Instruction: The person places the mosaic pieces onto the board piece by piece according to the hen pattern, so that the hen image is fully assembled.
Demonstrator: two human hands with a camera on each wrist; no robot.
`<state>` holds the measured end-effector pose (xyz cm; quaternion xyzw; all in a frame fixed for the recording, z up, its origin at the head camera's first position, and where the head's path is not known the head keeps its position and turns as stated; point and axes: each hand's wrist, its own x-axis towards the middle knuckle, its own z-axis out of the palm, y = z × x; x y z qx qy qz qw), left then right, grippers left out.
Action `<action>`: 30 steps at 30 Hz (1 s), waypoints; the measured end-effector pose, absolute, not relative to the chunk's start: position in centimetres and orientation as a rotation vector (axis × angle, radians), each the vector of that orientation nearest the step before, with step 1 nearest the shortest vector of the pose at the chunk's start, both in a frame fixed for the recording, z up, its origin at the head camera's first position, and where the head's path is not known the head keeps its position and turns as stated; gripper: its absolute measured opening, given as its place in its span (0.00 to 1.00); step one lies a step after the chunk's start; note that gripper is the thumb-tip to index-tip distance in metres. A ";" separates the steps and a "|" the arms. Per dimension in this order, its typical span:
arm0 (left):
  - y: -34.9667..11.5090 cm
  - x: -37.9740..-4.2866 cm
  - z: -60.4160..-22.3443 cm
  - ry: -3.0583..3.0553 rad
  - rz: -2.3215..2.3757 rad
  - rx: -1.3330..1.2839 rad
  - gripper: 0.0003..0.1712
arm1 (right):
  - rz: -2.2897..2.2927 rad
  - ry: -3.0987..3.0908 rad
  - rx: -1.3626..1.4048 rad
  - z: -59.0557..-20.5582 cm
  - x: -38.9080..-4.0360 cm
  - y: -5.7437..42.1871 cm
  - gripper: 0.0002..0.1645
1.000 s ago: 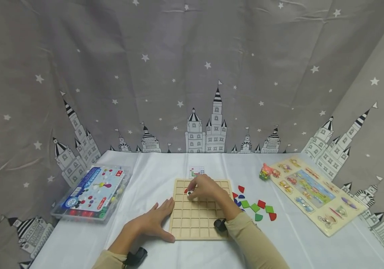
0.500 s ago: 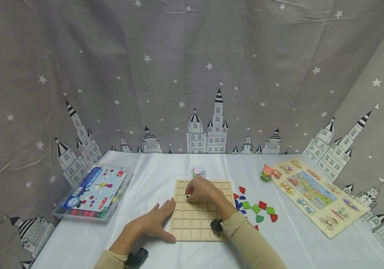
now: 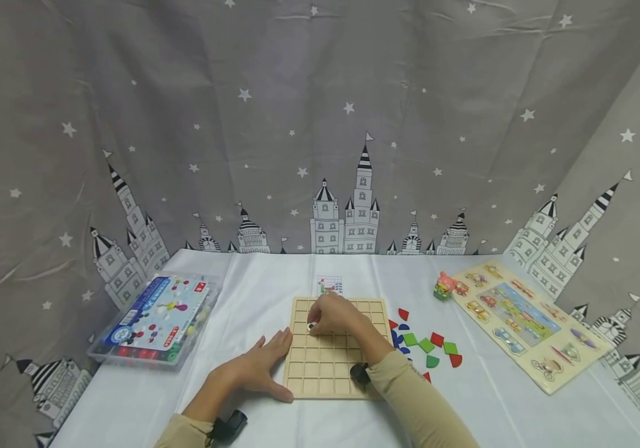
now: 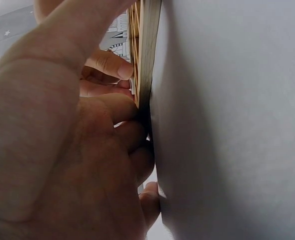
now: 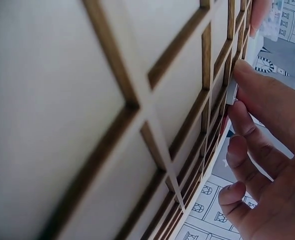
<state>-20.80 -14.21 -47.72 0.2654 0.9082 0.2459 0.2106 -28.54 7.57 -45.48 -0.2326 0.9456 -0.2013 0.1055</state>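
A wooden grid board (image 3: 325, 370) lies on the white cloth, square cells facing up. My right hand (image 3: 338, 314) reaches over its upper left part. Thumb and index finger pinch a small white piece with a black mark (image 3: 311, 326), mostly hidden by the fingers. In the right wrist view this thin white piece (image 5: 231, 92) sits at a cell between the fingertips, with a bit of red (image 5: 223, 124) near it. My left hand (image 3: 255, 370) rests by the board's left edge, fingers extended and touching it, thumb spread toward the lower corner.
Loose red, green and blue pieces (image 3: 426, 346) lie right of the board. A small picture card (image 3: 329, 285) is behind it. At left stands a clear plastic box (image 3: 157, 320); at right are a picture puzzle board (image 3: 527, 323) and a small pink-and-green toy (image 3: 443, 287).
My right hand has shifted slightly left over the board and its fingers now cover more of the white piece. The red piece seen beside it earlier is hidden. My left hand stays put.
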 end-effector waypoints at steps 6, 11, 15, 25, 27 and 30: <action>-14.3 -20.7 -47.9 2.524 0.684 0.747 0.72 | -0.574 2.792 -0.667 -45.5 -28.4 7.5 0.10; -14.2 -20.8 -47.9 2.529 0.677 0.729 0.73 | -0.572 2.791 -0.654 -45.5 -28.4 7.5 0.09; -14.2 -20.9 -47.9 2.534 0.674 0.734 0.73 | -0.578 2.788 -0.653 -45.4 -28.5 7.5 0.09; -14.2 -20.8 -47.8 2.514 0.691 0.725 0.72 | -0.612 2.786 -0.627 -45.4 -28.2 7.6 0.12; -14.2 -20.8 -47.8 2.512 0.698 0.725 0.72 | -0.606 2.790 -0.629 -45.4 -28.2 7.7 0.13; -14.2 -20.7 -47.6 2.520 0.697 0.722 0.72 | -0.594 2.798 -0.632 -45.2 -28.2 7.9 0.14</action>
